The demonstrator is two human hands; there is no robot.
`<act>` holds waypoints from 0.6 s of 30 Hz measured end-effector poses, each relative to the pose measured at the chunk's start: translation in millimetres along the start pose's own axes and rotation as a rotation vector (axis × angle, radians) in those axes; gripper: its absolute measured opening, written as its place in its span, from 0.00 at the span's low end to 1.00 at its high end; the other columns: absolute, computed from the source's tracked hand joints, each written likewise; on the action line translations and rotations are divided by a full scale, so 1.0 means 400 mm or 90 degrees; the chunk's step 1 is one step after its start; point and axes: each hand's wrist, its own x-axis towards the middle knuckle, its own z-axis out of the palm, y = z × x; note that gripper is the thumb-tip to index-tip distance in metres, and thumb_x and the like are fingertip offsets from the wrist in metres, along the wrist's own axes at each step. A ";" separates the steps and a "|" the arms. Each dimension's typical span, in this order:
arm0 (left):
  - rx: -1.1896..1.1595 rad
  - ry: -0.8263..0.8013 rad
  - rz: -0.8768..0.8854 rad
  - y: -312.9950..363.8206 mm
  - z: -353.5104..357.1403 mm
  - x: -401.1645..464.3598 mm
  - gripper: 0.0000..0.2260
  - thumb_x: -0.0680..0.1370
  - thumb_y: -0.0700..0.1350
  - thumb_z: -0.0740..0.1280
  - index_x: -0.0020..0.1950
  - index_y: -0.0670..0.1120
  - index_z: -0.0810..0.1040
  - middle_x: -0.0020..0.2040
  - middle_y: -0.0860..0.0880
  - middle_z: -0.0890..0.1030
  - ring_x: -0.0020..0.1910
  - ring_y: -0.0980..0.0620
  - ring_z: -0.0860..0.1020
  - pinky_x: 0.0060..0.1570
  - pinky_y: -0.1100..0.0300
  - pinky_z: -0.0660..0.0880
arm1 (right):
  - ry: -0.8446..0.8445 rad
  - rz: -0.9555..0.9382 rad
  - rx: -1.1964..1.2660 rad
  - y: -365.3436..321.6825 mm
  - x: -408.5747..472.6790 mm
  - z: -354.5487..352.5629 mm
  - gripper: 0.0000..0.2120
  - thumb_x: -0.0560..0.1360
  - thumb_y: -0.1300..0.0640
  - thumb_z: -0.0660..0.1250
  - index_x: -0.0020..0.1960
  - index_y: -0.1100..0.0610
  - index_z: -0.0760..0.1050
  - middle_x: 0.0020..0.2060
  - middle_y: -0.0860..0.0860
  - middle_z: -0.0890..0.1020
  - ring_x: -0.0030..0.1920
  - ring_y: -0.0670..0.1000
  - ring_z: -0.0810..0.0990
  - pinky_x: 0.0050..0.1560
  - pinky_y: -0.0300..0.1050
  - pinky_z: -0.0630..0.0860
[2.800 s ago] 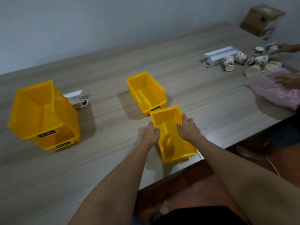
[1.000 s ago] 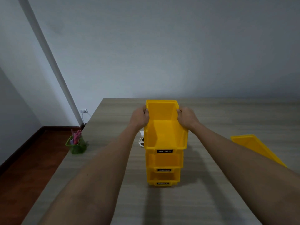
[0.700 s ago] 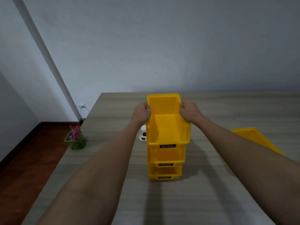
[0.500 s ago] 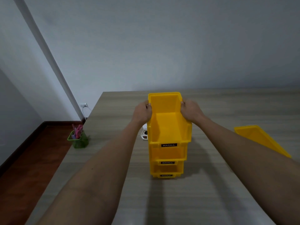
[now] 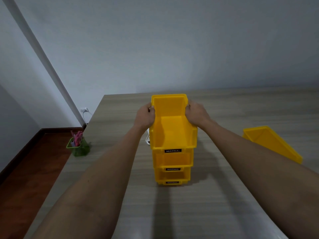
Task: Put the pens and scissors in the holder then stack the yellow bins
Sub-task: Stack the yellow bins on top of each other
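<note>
Three yellow bins stand stacked in the middle of the wooden table [image 5: 224, 195]. The top yellow bin [image 5: 172, 133] sits on the two lower bins [image 5: 172, 167], its open front facing me. My left hand [image 5: 145, 116] grips its left wall and my right hand [image 5: 196, 114] grips its right wall. A fourth yellow bin [image 5: 271, 144] lies alone on the table to the right. A green mesh holder [image 5: 78, 147] with pink-handled scissors and pens in it stands near the table's left edge.
A small white object [image 5: 148, 139] peeks out behind the stack on its left side. The table's left edge drops to a dark red floor [image 5: 25, 169]. A grey wall with a socket and cable [image 5: 84, 110] runs behind the table.
I carried the bin from the table's front edge to the stack and set it on top. Over the last second it has settled lower onto the second bin, both hands still on it.
</note>
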 end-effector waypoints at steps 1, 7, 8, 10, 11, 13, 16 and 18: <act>-0.003 0.004 -0.006 0.000 0.003 -0.002 0.16 0.84 0.46 0.54 0.56 0.39 0.78 0.48 0.36 0.82 0.47 0.38 0.80 0.50 0.43 0.77 | 0.001 -0.003 0.000 0.000 0.001 -0.001 0.14 0.81 0.56 0.52 0.55 0.63 0.73 0.50 0.62 0.79 0.43 0.56 0.73 0.43 0.48 0.69; -0.019 0.027 -0.013 0.005 0.012 -0.019 0.16 0.84 0.47 0.53 0.52 0.40 0.77 0.44 0.37 0.81 0.39 0.43 0.76 0.43 0.48 0.75 | 0.014 -0.019 0.018 0.002 0.006 0.005 0.14 0.81 0.56 0.52 0.52 0.62 0.73 0.47 0.62 0.79 0.43 0.58 0.75 0.42 0.48 0.69; -0.017 0.029 -0.015 0.004 0.012 -0.019 0.16 0.84 0.47 0.53 0.52 0.40 0.77 0.45 0.37 0.81 0.40 0.43 0.77 0.44 0.49 0.75 | 0.014 -0.018 0.019 0.003 0.006 0.007 0.14 0.81 0.56 0.52 0.53 0.62 0.73 0.47 0.62 0.79 0.43 0.57 0.75 0.42 0.49 0.70; -0.010 0.030 -0.015 0.006 0.010 -0.016 0.16 0.84 0.47 0.53 0.54 0.40 0.77 0.46 0.37 0.81 0.40 0.44 0.77 0.44 0.49 0.75 | 0.013 -0.018 0.028 0.001 0.003 0.006 0.15 0.82 0.55 0.51 0.56 0.62 0.72 0.49 0.62 0.79 0.44 0.57 0.76 0.44 0.50 0.72; 0.001 0.028 -0.011 0.010 0.008 -0.014 0.16 0.84 0.47 0.53 0.54 0.40 0.77 0.46 0.37 0.81 0.40 0.45 0.77 0.44 0.49 0.75 | 0.014 -0.016 0.030 -0.002 0.001 0.006 0.15 0.82 0.55 0.51 0.58 0.62 0.72 0.50 0.62 0.79 0.46 0.58 0.77 0.45 0.51 0.73; 0.015 0.017 0.006 0.010 0.008 -0.005 0.16 0.84 0.47 0.53 0.56 0.41 0.77 0.46 0.38 0.82 0.41 0.46 0.77 0.43 0.51 0.73 | 0.018 -0.006 0.023 -0.003 -0.003 0.008 0.16 0.82 0.55 0.50 0.60 0.62 0.71 0.52 0.62 0.79 0.50 0.62 0.78 0.48 0.54 0.75; 0.011 0.016 0.012 0.001 0.016 0.011 0.16 0.84 0.47 0.53 0.56 0.41 0.77 0.47 0.39 0.82 0.45 0.41 0.80 0.48 0.47 0.76 | 0.019 0.010 -0.017 0.001 0.000 0.014 0.16 0.82 0.55 0.50 0.62 0.63 0.68 0.54 0.64 0.79 0.52 0.65 0.78 0.47 0.53 0.73; 0.005 0.020 0.007 -0.007 0.018 0.014 0.16 0.84 0.47 0.53 0.56 0.42 0.77 0.48 0.39 0.82 0.47 0.40 0.80 0.51 0.44 0.77 | 0.014 0.015 -0.035 0.000 0.005 0.018 0.16 0.82 0.55 0.51 0.63 0.63 0.67 0.54 0.65 0.79 0.51 0.66 0.78 0.45 0.54 0.73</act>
